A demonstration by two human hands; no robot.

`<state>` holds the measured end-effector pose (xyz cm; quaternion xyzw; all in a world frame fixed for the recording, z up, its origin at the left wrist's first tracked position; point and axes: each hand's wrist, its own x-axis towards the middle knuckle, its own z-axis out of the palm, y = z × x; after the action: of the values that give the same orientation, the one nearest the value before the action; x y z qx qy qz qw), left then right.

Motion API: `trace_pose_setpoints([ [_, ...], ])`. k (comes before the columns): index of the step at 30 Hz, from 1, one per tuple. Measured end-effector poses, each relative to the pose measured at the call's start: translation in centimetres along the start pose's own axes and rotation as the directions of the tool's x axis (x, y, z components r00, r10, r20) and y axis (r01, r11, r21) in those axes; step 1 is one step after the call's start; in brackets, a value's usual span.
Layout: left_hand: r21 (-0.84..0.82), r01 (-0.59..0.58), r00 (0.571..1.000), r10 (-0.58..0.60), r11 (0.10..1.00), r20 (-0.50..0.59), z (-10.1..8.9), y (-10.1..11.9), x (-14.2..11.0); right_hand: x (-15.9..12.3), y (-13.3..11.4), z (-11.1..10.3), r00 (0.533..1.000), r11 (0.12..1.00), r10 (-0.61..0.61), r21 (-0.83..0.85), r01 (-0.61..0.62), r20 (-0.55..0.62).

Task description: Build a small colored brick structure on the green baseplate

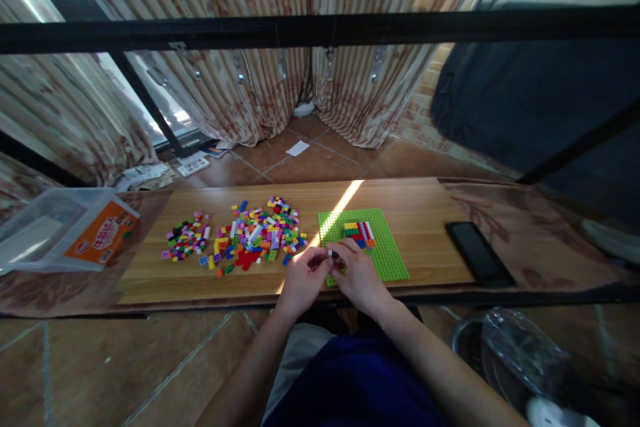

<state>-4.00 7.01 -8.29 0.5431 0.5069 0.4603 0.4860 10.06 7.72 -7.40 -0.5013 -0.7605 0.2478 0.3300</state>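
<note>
My left hand (pixel 306 278) and my right hand (pixel 357 275) meet at the near left edge of a green baseplate (pixel 389 255). Pinched between their fingertips is a small white brick (pixel 330 253), mostly covered by the fingers. Just beyond my right hand, a block of built bricks (pixel 359 233) in green, yellow, red, white, blue and orange stands on the baseplate. To the left of my hands spreads a large heap of loose, many-coloured bricks (pixel 257 233).
A smaller brick pile (pixel 187 237) lies farther left on the wooden board (pixel 150 273). At the far left is a clear plastic box (pixel 50 230) with an orange label. A dark phone-like slab (pixel 479 253) rests at the right. A black bar (pixel 320 30) crosses beyond the table.
</note>
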Motion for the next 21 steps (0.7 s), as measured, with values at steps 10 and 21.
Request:
trace_pose_setpoints([
  [10,-0.094,0.142,0.990,-0.142,0.985,0.001,0.9,0.3,0.4,-1.0,1.0,-1.8,0.990,0.910,0.127,0.388,-0.143,0.068],
  [21,-0.058,0.100,0.992,-0.095,0.993,0.086,1.5,-0.4,-1.7,-1.5,1.0,-1.1,0.937,0.751,0.336,0.573,-0.329,0.099],
])
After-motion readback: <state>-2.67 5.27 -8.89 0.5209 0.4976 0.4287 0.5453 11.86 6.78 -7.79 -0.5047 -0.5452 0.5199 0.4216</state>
